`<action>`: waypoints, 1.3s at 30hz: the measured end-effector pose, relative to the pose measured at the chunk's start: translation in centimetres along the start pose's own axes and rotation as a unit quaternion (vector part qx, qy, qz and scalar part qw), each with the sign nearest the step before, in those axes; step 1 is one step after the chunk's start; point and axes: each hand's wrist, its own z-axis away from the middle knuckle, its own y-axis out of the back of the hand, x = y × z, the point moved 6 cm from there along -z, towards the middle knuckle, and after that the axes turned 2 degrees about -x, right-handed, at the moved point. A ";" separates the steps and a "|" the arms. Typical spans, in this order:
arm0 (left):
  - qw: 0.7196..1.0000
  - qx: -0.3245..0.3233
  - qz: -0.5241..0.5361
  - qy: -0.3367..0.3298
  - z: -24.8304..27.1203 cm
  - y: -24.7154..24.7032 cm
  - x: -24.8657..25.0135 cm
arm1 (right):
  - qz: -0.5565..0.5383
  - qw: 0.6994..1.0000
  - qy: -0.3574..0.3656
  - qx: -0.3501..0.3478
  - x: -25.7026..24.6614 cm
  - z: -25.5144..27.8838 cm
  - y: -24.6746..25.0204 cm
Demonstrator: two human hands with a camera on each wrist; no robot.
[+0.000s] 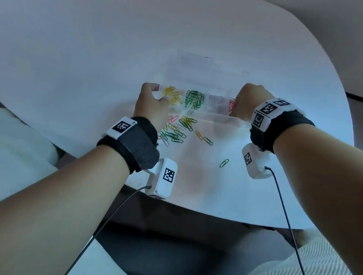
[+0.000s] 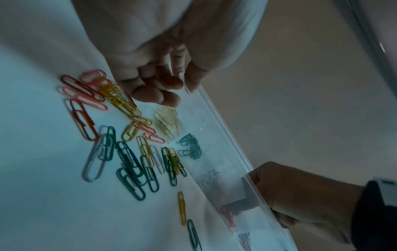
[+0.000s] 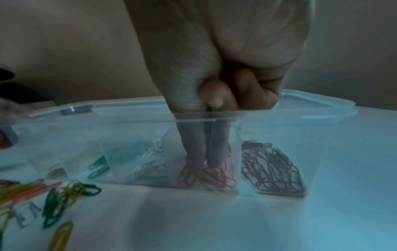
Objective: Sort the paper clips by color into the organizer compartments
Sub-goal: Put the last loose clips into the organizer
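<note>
A clear plastic organizer (image 1: 219,118) lies across the white table, with yellow clips (image 1: 173,95), green clips (image 1: 194,99), white clips (image 1: 217,102) and pink clips (image 1: 231,105) in separate compartments. My left hand (image 1: 156,93) grips its left end, thumb on the rim (image 2: 225,127) over the yellow compartment. My right hand (image 3: 204,166) reaches down into the pink compartment, thumb and forefinger pinched together on a pink clip (image 3: 189,177); its other fingers are curled. Dark red clips (image 3: 270,168) fill the compartment to the right. Mixed loose clips (image 1: 177,130) lie in front of the organizer.
A yellow clip (image 1: 199,135) and a green clip (image 1: 208,141) lie apart from the pile, and one green clip (image 1: 224,163) lies nearer the table's front edge (image 1: 190,209). The open translucent lid (image 1: 198,70) spreads behind the organizer. Camera cables hang from both wrists.
</note>
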 end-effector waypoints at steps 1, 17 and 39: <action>1.000 -0.003 0.003 -0.001 0.1 0.0 0.0 | -0.029 1.000 -0.002 -0.008 0.2 0.2 0.3; 0.985 0.047 -0.043 -0.161 4.0 0.2 3.5 | -0.359 0.912 -0.085 0.178 9.8 5.9 1.4; 0.697 -0.245 -0.585 -0.335 7.4 -13.2 1.3 | -0.075 0.989 0.126 -0.006 0.9 10.0 -8.6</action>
